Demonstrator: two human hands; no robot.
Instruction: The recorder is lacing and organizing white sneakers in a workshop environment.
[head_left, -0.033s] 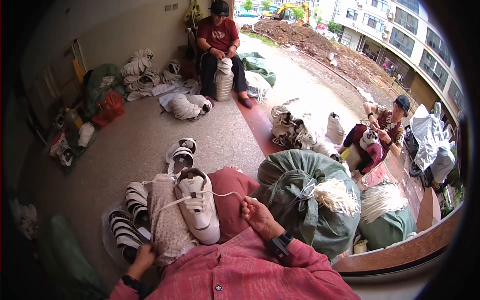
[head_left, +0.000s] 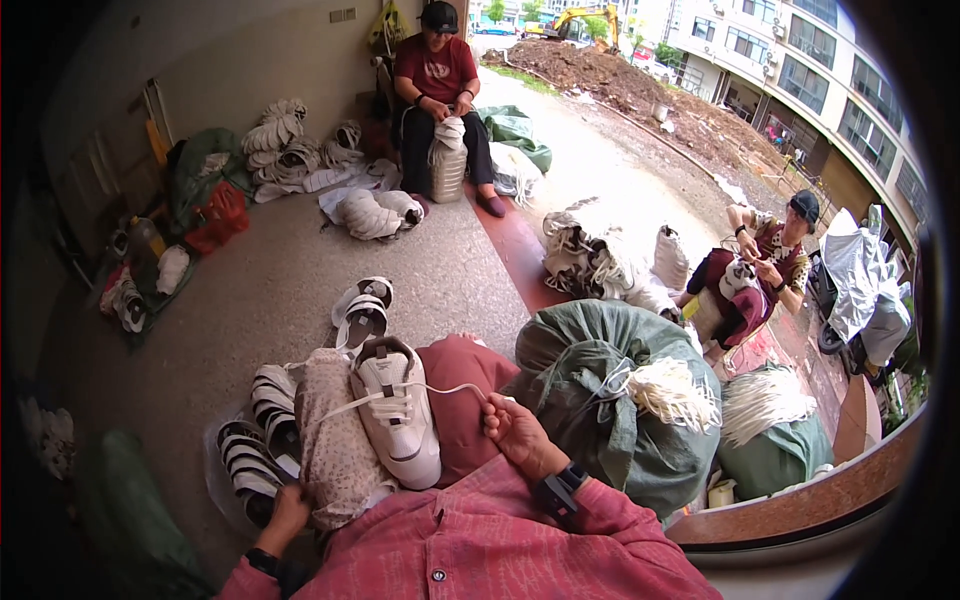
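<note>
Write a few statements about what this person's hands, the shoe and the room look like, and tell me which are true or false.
1. The right hand holds a white lace that runs to the shoe. True.
2. The shoe in the person's lap is solid black. False: it is mostly white.
3. A bundle of white laces lies on a big green sack. True.
4. The co-worker in the dark red T-shirt is standing. False: that co-worker is seated.
5. A red bag lies on the floor, to the left. True.
6. The left hand wears a glove. False: the left hand is bare.
</note>
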